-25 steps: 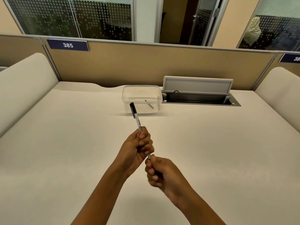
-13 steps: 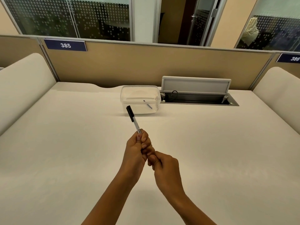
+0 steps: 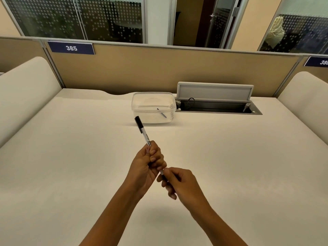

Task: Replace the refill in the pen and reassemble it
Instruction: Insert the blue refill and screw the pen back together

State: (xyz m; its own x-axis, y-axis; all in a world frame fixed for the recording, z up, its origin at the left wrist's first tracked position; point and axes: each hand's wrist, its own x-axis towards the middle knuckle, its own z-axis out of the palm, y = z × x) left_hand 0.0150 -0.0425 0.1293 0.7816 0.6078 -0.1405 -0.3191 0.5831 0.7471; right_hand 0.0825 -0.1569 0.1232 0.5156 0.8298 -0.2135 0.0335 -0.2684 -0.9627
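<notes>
A white pen (image 3: 144, 134) with a black cap points up and away from me, tilted left. My left hand (image 3: 147, 164) is closed around its barrel. Just below and to the right, my right hand (image 3: 177, 182) pinches the pen's dark lower end (image 3: 163, 174), which sticks out of the left fist. Both hands hover above the middle of the cream desk (image 3: 71, 166). A thin refill (image 3: 161, 113) lies inside the clear plastic box (image 3: 153, 107) behind the pen.
An open cable hatch (image 3: 217, 105) with a raised grey lid sits to the right of the box. A tan partition (image 3: 159, 71) closes the back of the desk. Padded cream dividers (image 3: 23, 96) stand at both sides.
My hands have drawn slightly apart again, showing a short stretch of the pen between them. The right hand's grip has turned on the pen's lower end.
</notes>
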